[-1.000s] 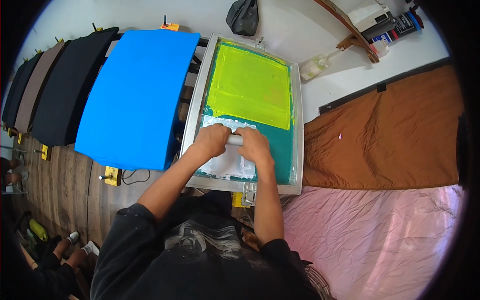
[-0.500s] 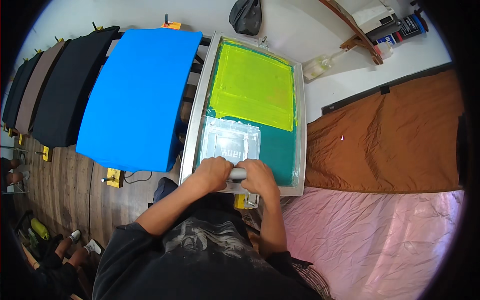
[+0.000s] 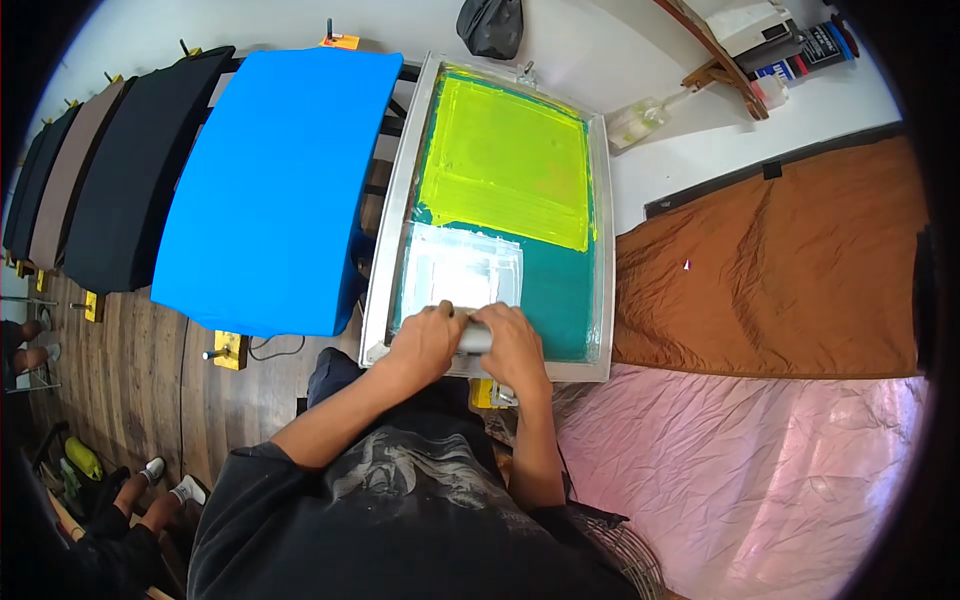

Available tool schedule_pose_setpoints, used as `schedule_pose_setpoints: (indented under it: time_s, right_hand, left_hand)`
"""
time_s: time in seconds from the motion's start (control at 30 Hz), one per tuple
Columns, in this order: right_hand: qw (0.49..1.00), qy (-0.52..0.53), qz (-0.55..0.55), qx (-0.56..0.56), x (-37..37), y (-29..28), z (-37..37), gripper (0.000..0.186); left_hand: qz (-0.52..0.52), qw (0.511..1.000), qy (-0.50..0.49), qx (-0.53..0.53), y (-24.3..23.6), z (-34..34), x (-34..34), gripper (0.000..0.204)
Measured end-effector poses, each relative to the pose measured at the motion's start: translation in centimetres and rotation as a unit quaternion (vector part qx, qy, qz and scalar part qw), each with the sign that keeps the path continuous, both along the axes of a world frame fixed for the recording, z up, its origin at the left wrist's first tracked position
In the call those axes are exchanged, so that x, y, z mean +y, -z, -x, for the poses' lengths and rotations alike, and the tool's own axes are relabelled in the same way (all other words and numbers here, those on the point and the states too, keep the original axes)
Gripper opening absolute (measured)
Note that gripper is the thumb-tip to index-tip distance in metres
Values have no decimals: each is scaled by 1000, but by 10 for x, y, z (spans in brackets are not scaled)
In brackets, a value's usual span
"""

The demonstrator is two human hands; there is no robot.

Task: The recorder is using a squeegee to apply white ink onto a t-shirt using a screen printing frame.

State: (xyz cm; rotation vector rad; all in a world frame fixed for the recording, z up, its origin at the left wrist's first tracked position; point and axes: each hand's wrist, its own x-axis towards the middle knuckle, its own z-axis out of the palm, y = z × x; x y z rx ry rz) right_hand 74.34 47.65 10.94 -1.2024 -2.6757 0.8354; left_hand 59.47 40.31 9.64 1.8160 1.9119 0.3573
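Observation:
Both my hands are closed side by side on the grey handle of a squeegee (image 3: 474, 339) at the near end of a screen-printing frame (image 3: 604, 300). My left hand (image 3: 430, 342) wraps its left part and my right hand (image 3: 510, 342) its right part; the squeegee's blade is hidden beneath them. Just beyond my fingers lies a pale, glossy rectangle of white ink (image 3: 462, 268) on the green mesh (image 3: 560, 300). A larger bright yellow-green rectangle (image 3: 510, 165) covers the far part of the mesh.
To the left stand a board covered in blue fabric (image 3: 285, 190) and several dark or brown ones, such as a black board (image 3: 140, 180). Brown cloth (image 3: 770, 270) and pink sheeting (image 3: 740, 470) lie right. A black bag (image 3: 490, 28) hangs behind. A person's legs (image 3: 150, 505) show lower left.
My hands stay closed on the squeegee, with only a slight shift. The whole view has moved a little. Bright glare now covers the white rectangle, hiding the lettering seen earlier.

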Motion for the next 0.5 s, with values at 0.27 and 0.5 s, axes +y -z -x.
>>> schedule_pose_setpoints:
  time_s: [0.27, 0.5]
  right_hand:
    - [994, -61, 9, -92, 39, -26, 15, 37]
    - [999, -2, -45, -29, 54, 13, 23, 41]
  left_hand:
    - [18, 999, 37, 7, -22, 23, 34, 24]
    - [-41, 999, -5, 28, 11, 27, 58, 35]
